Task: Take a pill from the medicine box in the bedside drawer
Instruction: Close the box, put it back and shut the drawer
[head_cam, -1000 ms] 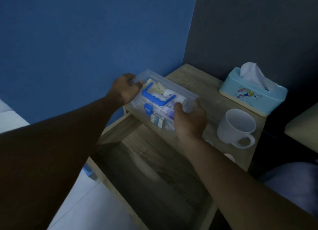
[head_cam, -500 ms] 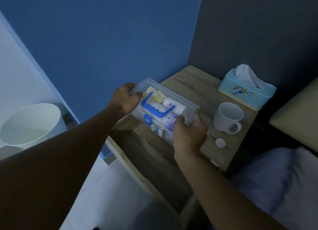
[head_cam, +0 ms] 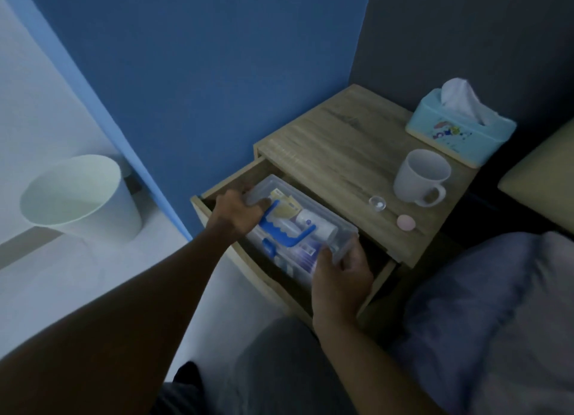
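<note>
A clear plastic medicine box [head_cam: 306, 228] with a blue handle and several packets inside sits low in the open bedside drawer [head_cam: 217, 194]. My left hand [head_cam: 237, 212] grips its far-left end. My right hand [head_cam: 340, 273] grips its near-right corner. On the nightstand top [head_cam: 338, 147] lie a small pink round pill [head_cam: 405, 222] and a small clear cap holding something white [head_cam: 377, 203].
A white mug [head_cam: 421, 176] and a light blue tissue box [head_cam: 459, 128] stand on the nightstand. A white bin [head_cam: 80, 197] stands on the floor at left. A blue wall is behind the drawer. Bedding [head_cam: 497, 306] lies at right.
The box has come down from above the nightstand edge into the open drawer, both hands still on it. The view has pulled back and shifted left.
</note>
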{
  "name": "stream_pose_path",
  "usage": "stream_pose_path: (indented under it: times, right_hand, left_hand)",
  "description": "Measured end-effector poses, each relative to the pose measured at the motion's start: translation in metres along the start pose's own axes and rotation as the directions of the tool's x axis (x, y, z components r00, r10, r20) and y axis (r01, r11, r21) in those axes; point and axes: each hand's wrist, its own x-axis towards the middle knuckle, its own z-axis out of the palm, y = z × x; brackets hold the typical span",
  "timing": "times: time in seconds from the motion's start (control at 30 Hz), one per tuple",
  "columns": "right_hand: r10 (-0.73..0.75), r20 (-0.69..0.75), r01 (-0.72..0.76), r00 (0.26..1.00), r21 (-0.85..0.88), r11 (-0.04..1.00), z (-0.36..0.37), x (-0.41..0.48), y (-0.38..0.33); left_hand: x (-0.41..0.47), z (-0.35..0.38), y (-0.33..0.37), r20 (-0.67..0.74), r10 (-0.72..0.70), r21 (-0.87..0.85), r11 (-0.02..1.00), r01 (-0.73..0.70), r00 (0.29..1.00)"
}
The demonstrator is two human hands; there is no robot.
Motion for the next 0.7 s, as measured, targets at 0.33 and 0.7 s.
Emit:
stream_pose_path:
  times: [0.33, 0.7]
  right_hand:
    - [0.158, -0.025, -0.156, 0.987, 0.053, 0.986, 0.01, 0.029, 0.044]
    - [0.208, -0.051, -0.203, 0.977, 0.098, 0.974, 0.021, 0.047, 0.07]
  left_hand:
    - [0.016, 0.033, -0.025, 0.17, -0.067, -0.057, 0.995, 0.078, 0.983]
    - [0.031, 0.053, -0.032, 0.205, -0.067, -0.014, 0.997, 0.071, 0.976]
